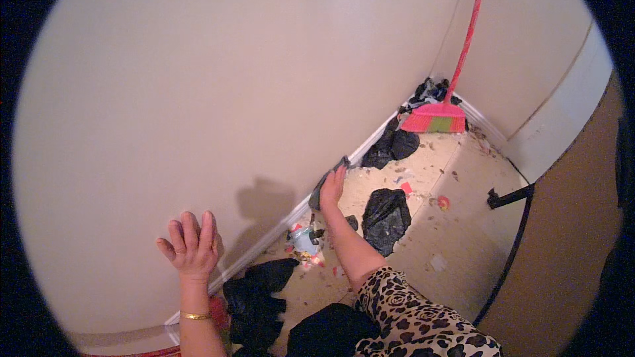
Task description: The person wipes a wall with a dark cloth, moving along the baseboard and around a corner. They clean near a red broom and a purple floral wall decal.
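My left hand (191,245) rests palm-first on the beige wall (173,109), fingers apart, with a gold bracelet (195,316) at the wrist. Lower down and to the right, my right hand (332,188) presses a dark grey cloth (317,194) against the white baseboard (291,214). Part of that cloth is hidden behind the hand. Just below it, small litter and a light blue scrap (303,241) lie along the wall. A crumpled black plastic bag (386,219) lies on the floor to the right of my right forearm.
A pink broom (434,115) stands in the corner, near a heap of dark rags or bags (430,90). Another black bag (392,146) lies by the baseboard. Crumbs and scraps dot the floor (421,243). A brown panel (565,228) with a black leg (511,197) borders the right side.
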`<state>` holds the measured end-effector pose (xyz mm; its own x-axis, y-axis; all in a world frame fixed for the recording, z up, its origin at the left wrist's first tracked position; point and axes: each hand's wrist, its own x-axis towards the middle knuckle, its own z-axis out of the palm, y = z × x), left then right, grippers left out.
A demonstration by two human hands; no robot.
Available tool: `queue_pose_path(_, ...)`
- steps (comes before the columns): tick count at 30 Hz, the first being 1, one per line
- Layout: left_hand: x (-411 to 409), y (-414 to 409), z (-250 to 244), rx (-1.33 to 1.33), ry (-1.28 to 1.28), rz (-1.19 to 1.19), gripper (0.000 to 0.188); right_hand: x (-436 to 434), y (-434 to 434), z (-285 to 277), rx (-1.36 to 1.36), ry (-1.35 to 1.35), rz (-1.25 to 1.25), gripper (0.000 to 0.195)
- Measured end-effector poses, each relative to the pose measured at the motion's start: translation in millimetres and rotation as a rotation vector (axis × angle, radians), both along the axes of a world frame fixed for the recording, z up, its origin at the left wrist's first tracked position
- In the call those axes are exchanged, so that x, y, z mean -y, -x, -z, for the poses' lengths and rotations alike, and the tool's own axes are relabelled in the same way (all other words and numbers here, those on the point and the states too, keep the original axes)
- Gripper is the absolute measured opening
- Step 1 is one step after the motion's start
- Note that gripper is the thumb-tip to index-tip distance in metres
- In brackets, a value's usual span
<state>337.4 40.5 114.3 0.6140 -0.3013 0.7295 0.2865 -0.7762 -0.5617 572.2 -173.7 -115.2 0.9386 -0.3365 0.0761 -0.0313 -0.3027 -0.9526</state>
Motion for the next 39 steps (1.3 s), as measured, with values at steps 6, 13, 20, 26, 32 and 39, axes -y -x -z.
queue_pose_path(6, -2, 1, 5, 0.003, -0.022, -0.004, 0.036, -11, 29, -21, 0.034, -0.189, -0.075, 0.054)
queue_pose_path(13, -2, 4, 4, -0.002, -0.049, -0.006, 0.038, 44, -50, -24, 0.020, 0.220, 0.058, 0.049)
queue_pose_path(20, 0, 8, 5, -0.034, 0.008, -0.049, 0.040, 23, -65, -12, 0.021, -0.157, 0.207, 0.047)
queue_pose_path(26, -3, 10, 6, -0.049, 0.001, -0.024, 0.043, -42, 41, -63, 0.221, -0.156, 0.022, 0.052)
queue_pose_path(32, 0, 6, 3, -0.008, -0.039, -0.012, 0.038, -8, -2, -92, 0.313, -0.157, 0.033, 0.048)
queue_pose_path(39, 8, 6, -8, -0.043, -0.046, -0.001, 0.040, -31, 22, -144, 0.363, -0.209, 0.080, 0.048)
